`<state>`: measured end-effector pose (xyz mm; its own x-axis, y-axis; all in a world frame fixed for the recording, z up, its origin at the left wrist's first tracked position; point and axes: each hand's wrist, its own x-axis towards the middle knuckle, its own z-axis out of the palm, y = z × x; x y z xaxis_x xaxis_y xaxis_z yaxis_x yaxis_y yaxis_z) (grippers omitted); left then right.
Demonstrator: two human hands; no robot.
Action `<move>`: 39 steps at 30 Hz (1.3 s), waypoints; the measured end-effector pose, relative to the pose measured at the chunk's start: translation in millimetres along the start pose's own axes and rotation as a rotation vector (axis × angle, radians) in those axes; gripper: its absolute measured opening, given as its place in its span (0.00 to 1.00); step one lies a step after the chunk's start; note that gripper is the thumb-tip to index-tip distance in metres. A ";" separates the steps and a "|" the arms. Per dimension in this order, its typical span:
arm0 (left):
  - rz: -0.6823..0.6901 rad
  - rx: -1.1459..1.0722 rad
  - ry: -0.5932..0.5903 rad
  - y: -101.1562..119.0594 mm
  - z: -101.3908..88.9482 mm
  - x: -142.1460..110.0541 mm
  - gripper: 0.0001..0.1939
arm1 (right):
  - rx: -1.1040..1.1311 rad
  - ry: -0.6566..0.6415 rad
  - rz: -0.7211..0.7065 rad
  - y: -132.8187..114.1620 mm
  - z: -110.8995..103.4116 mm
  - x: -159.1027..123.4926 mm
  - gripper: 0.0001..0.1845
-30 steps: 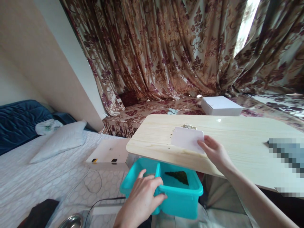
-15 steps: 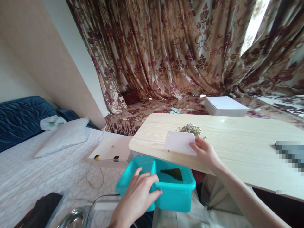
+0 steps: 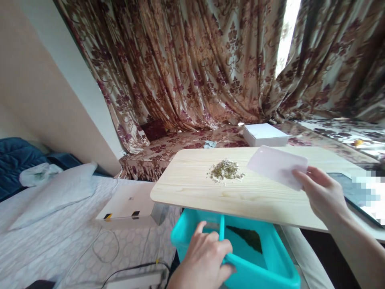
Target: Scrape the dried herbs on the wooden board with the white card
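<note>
My right hand (image 3: 326, 192) pinches a thin white plastic card (image 3: 278, 163) by its right edge, raised above the table. To the card's left, a loose pile of small green and white grains (image 3: 225, 170) lies on the pale wooden table (image 3: 192, 190). My left hand (image 3: 207, 255) grips the near rim of a turquoise divided bin (image 3: 255, 263) beside the divider, fingers over the inside and thumb outside. Dark green grains (image 3: 248, 237) lie in the bin's right compartment. The left compartment's contents are partly hidden by my fingers.
A dark flat device (image 3: 345, 184), partly blurred out, lies at the table's right. Behind the table sits a white box (image 3: 264, 134). Another white box (image 3: 129, 202) and a loose cable (image 3: 104, 249) are on the bed to the left.
The card has moved right and up, away from the pile, in my right hand. The bin now appears further right and tilted, with my left hand still at its rim. The view has shifted.
</note>
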<state>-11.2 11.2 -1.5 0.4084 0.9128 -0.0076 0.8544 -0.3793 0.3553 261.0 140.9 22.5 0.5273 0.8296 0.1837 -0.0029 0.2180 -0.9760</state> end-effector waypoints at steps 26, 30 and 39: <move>0.061 -0.023 -0.015 18.4 16.2 16.3 0.07 | -0.227 -0.294 -0.141 47.0 20.6 -11.4 0.13; 0.064 -0.024 0.000 18.1 17.2 15.8 0.07 | -0.177 -0.348 -0.138 45.0 30.6 -23.0 0.14; 0.066 -0.011 -0.004 20.4 13.7 14.1 0.08 | -0.168 -0.332 -0.129 40.5 22.8 -28.7 0.17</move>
<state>16.4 14.2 -7.1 0.4645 0.8855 0.0127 0.8222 -0.4365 0.3654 226.4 137.7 -19.6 0.2104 0.9280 0.3074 0.1995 0.2671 -0.9428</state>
